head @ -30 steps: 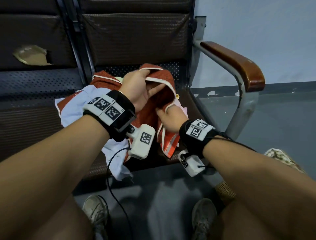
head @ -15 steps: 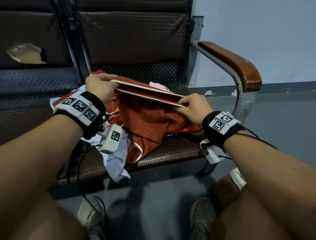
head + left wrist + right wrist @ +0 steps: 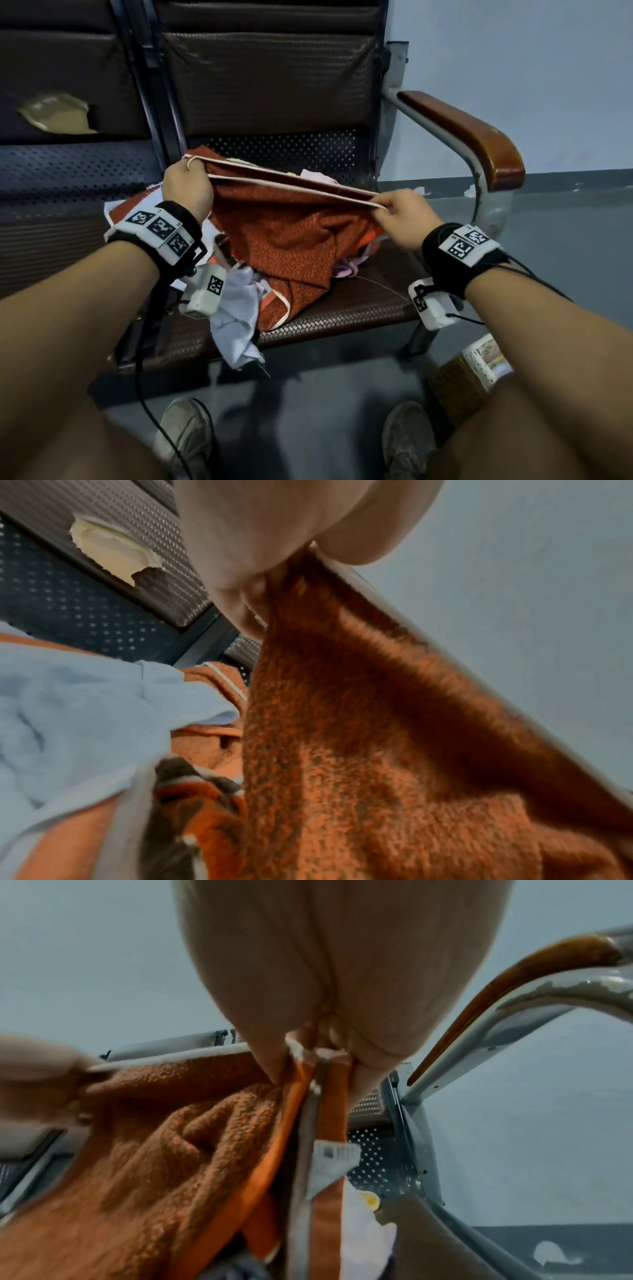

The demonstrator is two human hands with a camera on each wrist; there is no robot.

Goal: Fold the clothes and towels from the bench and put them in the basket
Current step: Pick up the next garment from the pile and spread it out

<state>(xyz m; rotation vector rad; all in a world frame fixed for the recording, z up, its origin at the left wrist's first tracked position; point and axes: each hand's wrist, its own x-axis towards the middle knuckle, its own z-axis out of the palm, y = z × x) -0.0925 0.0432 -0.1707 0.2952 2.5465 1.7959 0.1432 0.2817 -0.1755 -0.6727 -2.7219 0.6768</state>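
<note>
An orange towel [image 3: 284,236] with white edging hangs stretched between my two hands above the brown bench seat [image 3: 359,308]. My left hand [image 3: 186,180] pinches its two left corners; the left wrist view shows the towel [image 3: 377,750] running down from the left hand [image 3: 274,561]. My right hand [image 3: 397,212] pinches the right corners, seen close in the right wrist view where the towel [image 3: 164,1150] and its orange border strips hang from the right hand [image 3: 318,1053]. The towel's lower part sags onto the pile of clothes.
A pale blue cloth [image 3: 236,308] hangs over the seat's front edge, with pink fabric [image 3: 346,270] under the towel. A wooden armrest [image 3: 472,137] stands at the right. A woven basket [image 3: 459,380] sits on the floor by my right knee. My shoes [image 3: 185,435] are below.
My hands have moved apart from a bunched grip to pulling the towel's doubled edge taut. Over the last half second the towel has risen a little and hangs straighter.
</note>
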